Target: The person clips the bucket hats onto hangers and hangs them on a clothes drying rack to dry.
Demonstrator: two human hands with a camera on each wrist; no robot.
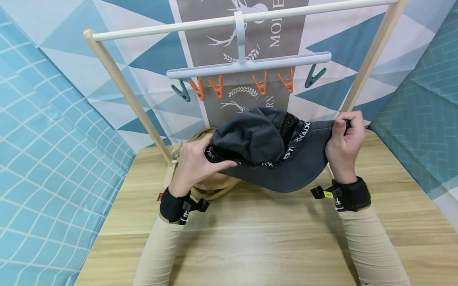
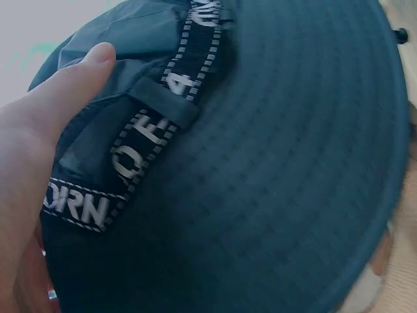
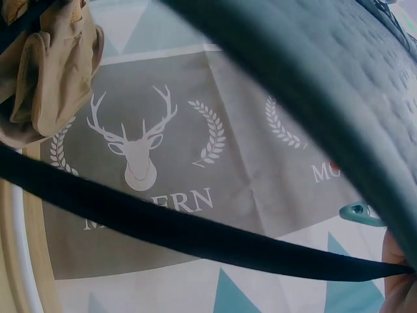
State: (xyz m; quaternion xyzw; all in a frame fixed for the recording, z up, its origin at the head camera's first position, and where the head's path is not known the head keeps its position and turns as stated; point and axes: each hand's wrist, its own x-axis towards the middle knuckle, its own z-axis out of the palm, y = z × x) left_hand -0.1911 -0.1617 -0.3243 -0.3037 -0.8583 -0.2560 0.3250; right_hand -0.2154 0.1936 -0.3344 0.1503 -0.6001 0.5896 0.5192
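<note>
A dark grey brimmed hat (image 1: pixel 250 139) with a white-lettered band is held up between both hands, above the table and in front of a rack. My left hand (image 1: pixel 195 161) grips its left side, the thumb lying over the edge by the band; in the left wrist view that thumb lies across the crown, beside the broad brim (image 2: pixel 273 156). My right hand (image 1: pixel 345 147) pinches the brim's right end with curled fingers. A dark strap (image 3: pixel 156 228) runs to that hand in the right wrist view. Behind the left hand sits a tan fabric item (image 1: pixel 214 186), partly hidden.
A wooden rack (image 1: pixel 129 99) with a white top bar (image 1: pixel 200 24) stands at the back. From the bar hangs a pale blue hanger (image 1: pixel 250 64) with several clips, including an orange clip (image 1: pixel 261 83) and a green clip (image 1: pixel 315 76). Patterned cloth (image 1: pixel 53 167) surrounds the wooden table (image 1: pixel 257 238).
</note>
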